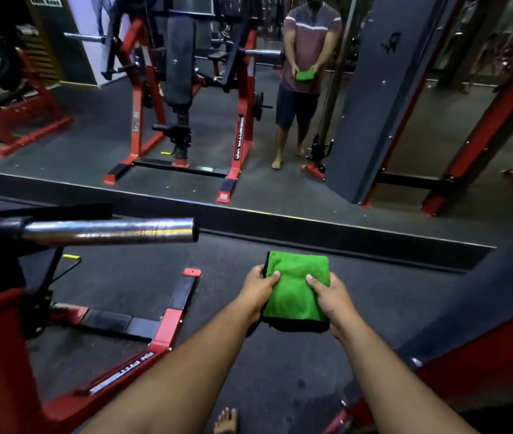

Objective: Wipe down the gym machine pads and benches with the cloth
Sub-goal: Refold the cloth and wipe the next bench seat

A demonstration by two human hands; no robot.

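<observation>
**Cloth folded and held in both hands, no pad wiped yet**

At nine o'clock in the head view stands a red machine frame (1, 346) with a chrome bar (107, 230) jutting toward the centre; its red and black floor feet (167, 321) spread out at about eight o'clock. No pad on this near machine shows clearly from here.

Toward the centre, slightly past six o'clock, the left hand (258, 292) grips the left edge of the green cloth (295, 286), thumb on top and fingers curled underneath. The cloth is folded into a neat rectangle with a dark underside showing at its near edge, held in the air above the floor (280, 386). The right hand (330, 299) pinches the right edge in the same way, thumb on top.

At twelve o'clock a mirror (280, 189) runs along the wall and reflects the person holding the cloth, along with a dark upright pad (180, 57) on a red machine. At four o'clock a red beam (483, 364) crosses the corner.

The step in hand looks like readying the cloth before the first wipe. To do it well, the person would likely keep the fold flat and thick, move it to one hand so the palm presses a broad face on the pad, and turn toward the machine at nine o'clock. Overlapping strokes from top to bottom should cover the pad evenly, with a fresh face turned out once one side gets dirty.
</observation>
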